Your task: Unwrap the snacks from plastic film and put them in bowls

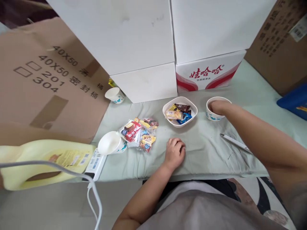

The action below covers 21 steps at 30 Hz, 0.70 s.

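Observation:
My right hand [217, 107] reaches down into a white paper cup [214, 117] with a blue pattern. The cup wall hides its fingers, so what they hold does not show. On the green cloth rests my left hand [174, 152], fingers loosely curled, with nothing visible in it. Beyond it stands a white bowl [180, 124] holding several wrapped snacks, among them a clear-wrapped pastry [174, 115], a dark brown packet [182, 108] and a blue packet [184, 118]. To the left of my left hand lies a pile of snack packets [141, 134], including a red and white one [131, 131].
Two more paper cups [121, 147] [115, 95] stand on the left. A yellow jug [72, 155] lies by a grey cable [55, 164]. A white pen-like stick [235, 142] lies near my right forearm. White boxes [153, 83] and cardboard boxes [79, 105] wall the back and sides.

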Each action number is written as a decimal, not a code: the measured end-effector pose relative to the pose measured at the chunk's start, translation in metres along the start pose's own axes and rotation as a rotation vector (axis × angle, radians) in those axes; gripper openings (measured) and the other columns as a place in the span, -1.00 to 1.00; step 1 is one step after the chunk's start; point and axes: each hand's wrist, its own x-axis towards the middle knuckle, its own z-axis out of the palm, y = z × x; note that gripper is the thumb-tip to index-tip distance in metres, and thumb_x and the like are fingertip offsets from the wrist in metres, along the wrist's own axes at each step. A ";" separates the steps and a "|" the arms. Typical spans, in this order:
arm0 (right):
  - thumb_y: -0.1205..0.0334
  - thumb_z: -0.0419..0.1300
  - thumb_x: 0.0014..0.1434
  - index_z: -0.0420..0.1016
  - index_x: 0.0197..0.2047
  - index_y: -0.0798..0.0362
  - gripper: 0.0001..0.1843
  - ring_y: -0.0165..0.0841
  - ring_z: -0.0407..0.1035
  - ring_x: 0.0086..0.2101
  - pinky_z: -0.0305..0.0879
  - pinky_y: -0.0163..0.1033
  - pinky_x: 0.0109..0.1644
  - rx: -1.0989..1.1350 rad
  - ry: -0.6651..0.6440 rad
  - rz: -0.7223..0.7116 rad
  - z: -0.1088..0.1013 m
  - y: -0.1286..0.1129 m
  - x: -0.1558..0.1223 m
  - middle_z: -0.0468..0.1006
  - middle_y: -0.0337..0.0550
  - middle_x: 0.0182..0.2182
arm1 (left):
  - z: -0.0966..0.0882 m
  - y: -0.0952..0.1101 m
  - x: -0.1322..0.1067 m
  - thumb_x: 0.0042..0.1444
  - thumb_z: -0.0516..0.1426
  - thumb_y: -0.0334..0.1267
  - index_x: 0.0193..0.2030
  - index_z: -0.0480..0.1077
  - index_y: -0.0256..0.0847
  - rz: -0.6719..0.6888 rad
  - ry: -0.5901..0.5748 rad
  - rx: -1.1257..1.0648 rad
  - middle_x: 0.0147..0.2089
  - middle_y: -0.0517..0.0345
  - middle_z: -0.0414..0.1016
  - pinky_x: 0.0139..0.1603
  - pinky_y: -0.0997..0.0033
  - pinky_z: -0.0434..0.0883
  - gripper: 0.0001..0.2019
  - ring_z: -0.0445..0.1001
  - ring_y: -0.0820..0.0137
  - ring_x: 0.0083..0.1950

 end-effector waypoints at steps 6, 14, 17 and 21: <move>0.13 0.02 0.32 0.43 0.17 0.15 -0.55 -0.14 0.36 0.02 0.13 -0.16 -0.18 0.021 0.160 0.042 -0.020 -0.006 -0.056 0.46 0.18 0.08 | -0.001 -0.001 -0.006 0.14 0.09 -0.44 -0.21 0.42 -0.19 0.017 0.096 -0.078 -0.16 0.03 0.45 -0.01 0.17 0.40 -0.87 0.38 0.25 -0.07; -0.06 0.05 0.23 0.56 -0.09 -0.07 -0.63 -0.19 0.48 -0.21 0.32 -0.16 -0.29 0.229 0.390 -0.109 0.070 0.014 -0.146 0.61 -0.16 -0.12 | -0.066 -0.028 -0.002 0.17 0.06 -0.41 -0.03 0.41 -0.22 0.038 0.285 0.221 -0.02 -0.07 0.44 0.13 0.12 0.37 -0.76 0.39 0.20 0.06; -0.04 0.02 0.24 0.57 -0.17 -0.04 -0.63 -0.19 0.47 -0.21 0.36 -0.13 -0.24 0.299 0.437 -0.118 0.109 0.022 -0.155 0.61 -0.13 -0.18 | -0.100 -0.047 0.022 0.13 0.07 -0.45 0.17 0.34 -0.23 -0.068 0.237 0.480 0.20 -0.15 0.36 0.26 -0.01 0.25 -0.57 0.27 0.07 0.26; 0.02 0.00 0.29 0.57 -0.20 0.04 -0.62 -0.16 0.40 -0.16 0.35 -0.06 -0.06 0.269 0.613 -0.233 0.136 0.019 -0.159 0.55 -0.01 -0.19 | -0.120 -0.065 0.053 0.04 0.19 -0.40 0.36 0.14 -0.15 -0.138 -0.079 0.703 0.42 -0.13 0.11 0.35 -0.20 0.06 -0.29 -0.07 -0.09 0.46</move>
